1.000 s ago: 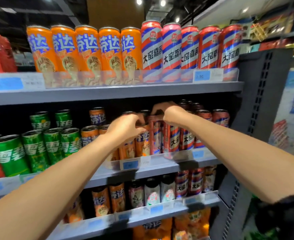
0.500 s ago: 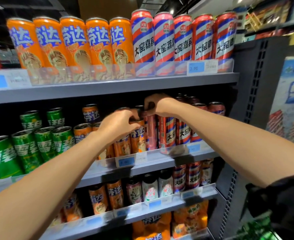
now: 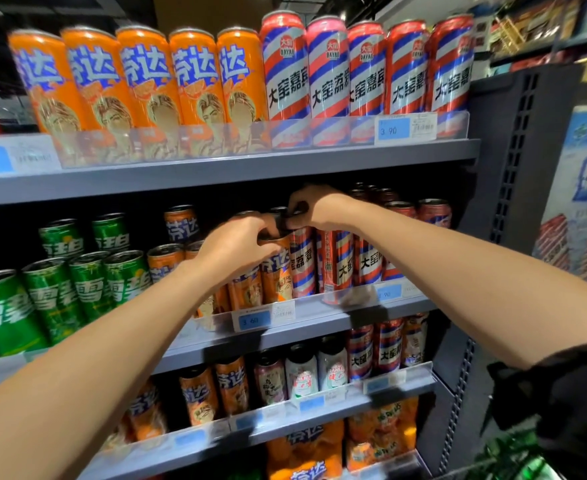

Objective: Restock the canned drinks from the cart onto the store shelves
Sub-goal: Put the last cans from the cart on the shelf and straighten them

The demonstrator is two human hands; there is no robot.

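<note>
1. The biggest change is our view. Against the pictures from a moment ago the whole shelving unit sits lower and to the left, and we stand a little closer. The cart itself is not in view.

2. Our two arms reach to the same spot on the middle shelf as before, so we judge this to be one long placing step, not a new one.

3. Our left hand curls over the top of the front orange can, its fingers wrapped round the rim. It has slid slightly right along the row.

4. Our right hand has its fingers bent down onto the top of the striped can just right of the orange one. It appears to pinch the rim, though the lid is hidden.

5. Both cans stand upright at the front lip, touching their neighbours. We judge them nearly seated and needing only a nudge.

6. Around them, green cans fill the left of this shelf and more striped cans run to the right.

7. In the way, the shelf above hangs close over the can tops, and the clear front rail blocks a straight slide in.

8. The small blue price tag sits on the rail below our left wrist.
</note>
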